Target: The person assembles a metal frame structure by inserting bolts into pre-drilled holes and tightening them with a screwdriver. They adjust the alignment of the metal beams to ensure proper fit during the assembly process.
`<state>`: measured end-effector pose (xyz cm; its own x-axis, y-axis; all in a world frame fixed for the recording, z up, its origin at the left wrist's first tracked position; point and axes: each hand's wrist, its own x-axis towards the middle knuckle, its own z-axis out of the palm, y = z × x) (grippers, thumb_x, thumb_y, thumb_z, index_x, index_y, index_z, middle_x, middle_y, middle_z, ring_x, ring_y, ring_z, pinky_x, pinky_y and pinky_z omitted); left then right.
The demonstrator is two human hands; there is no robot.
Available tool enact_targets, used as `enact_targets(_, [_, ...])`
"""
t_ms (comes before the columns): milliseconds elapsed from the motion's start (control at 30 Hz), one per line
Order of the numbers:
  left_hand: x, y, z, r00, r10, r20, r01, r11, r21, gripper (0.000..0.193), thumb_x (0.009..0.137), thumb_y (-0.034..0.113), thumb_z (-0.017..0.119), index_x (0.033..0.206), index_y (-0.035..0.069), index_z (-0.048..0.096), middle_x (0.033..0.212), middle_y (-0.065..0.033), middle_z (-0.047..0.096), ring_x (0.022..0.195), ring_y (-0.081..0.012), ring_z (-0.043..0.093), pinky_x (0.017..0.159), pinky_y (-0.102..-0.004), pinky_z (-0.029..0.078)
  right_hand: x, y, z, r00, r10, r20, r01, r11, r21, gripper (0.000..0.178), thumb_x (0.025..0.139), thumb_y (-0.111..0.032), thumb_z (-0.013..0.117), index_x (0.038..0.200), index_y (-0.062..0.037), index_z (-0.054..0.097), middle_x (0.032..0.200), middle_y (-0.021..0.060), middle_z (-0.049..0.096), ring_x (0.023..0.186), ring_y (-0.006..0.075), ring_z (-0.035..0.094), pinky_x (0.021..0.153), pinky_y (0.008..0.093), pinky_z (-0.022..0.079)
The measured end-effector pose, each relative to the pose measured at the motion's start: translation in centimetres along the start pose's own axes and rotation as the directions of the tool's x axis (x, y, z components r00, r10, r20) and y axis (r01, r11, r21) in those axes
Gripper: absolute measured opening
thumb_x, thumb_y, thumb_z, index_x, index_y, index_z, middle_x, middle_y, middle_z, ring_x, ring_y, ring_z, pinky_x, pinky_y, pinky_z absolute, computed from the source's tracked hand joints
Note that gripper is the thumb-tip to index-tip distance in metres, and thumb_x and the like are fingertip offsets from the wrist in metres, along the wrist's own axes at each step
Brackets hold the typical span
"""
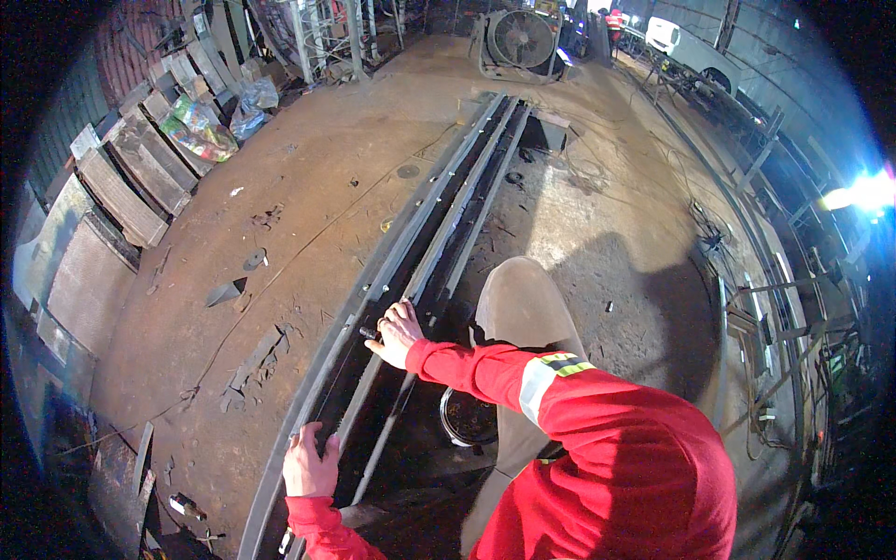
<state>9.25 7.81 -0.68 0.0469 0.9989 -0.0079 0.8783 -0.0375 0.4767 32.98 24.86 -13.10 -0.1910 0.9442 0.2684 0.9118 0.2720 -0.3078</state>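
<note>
Long dark steel rails [420, 275] run side by side away from me, with small bolts along the left one. Over the middle of them, my right hand [399, 333] has thumb and index finger closed on a small black bolt-like piece [369, 332]. Nearer to me, my left hand [311, 464] rests at the rails with thumb and fingers apart, nothing seen between them. A round bucket [467, 417] with dark contents stands right of the rails, beside my leg. Red sleeves cover both my arms.
Scrap pieces [227, 292] lie on the brown floor at left. Leaning panels [121, 187] line the left wall. A large fan [520, 42] stands at the far end. Metal racks [793, 327] and a bright light [873, 191] are at right. A person in red [614, 21] is far off.
</note>
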Motion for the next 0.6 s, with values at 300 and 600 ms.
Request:
enact_targets(300, [0.1, 0.6, -0.3, 1.0, -0.01, 0.011, 0.01, 1.0, 0.007, 0.034, 0.081, 0.023, 0.067, 0.109, 0.005, 0.058, 0.088, -0.0174, 0.062, 0.08, -0.0334, 0.061, 0.073, -0.0427, 0.048, 1.0, -0.1, -0.6, 0.988, 0.109, 0.111, -0.114, 0.993, 0.036, 0.047, 0.069, -0.039, 0.071, 0.092, 0.0015, 0.067, 0.11, 0.0204, 0.057, 0.118, 0.0362, 0.043, 0.113, 0.0489, 0.019])
enact_targets(600, [0.0, 1.6, -0.9, 1.0, -0.009, 0.027, 0.008, 1.0, 0.019, 0.035, 0.083, 0.025, 0.065, 0.111, 0.005, 0.057, 0.097, -0.0199, 0.062, 0.089, -0.0369, 0.06, 0.078, -0.0439, 0.047, 0.9, 0.5, -0.4, 0.957, -0.236, -0.171, 0.246, 0.968, 0.042, 0.031, 0.068, -0.029, 0.074, 0.076, 0.0001, 0.066, 0.098, 0.0116, 0.057, 0.114, 0.0298, 0.044, 0.106, 0.0478, 0.029])
